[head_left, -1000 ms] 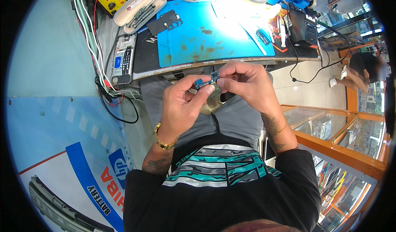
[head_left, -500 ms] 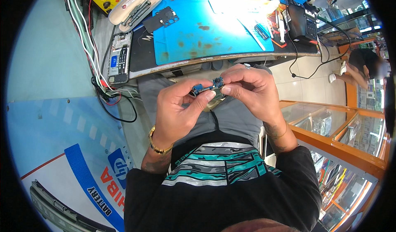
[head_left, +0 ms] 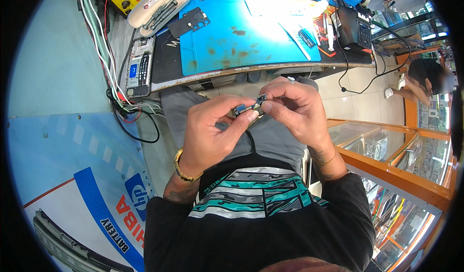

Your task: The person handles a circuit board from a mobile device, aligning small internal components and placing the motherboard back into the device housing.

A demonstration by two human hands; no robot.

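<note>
Two foreground hands (head_left: 210,132), one circuit board (head_left: 241,108) — one blue mat (head_left: 217,37), one opened phone (head_left: 140,69).

Stained blue mat (head_left: 208,35) on bench (head_left: 166,74)

Circuit board (head_left: 246,107) blue, seemingly black in parts; mat (head_left: 217,37) blue, brown-blotched; trousers (head_left: 280,145) grey; wristband (head_left: 180,168) gold.

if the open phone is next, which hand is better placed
Probably the left hand: it is nearer the phone, which lies off to the left; the right hand is farther across. Both pinch the board, so the left would likely have to let go first.
</note>
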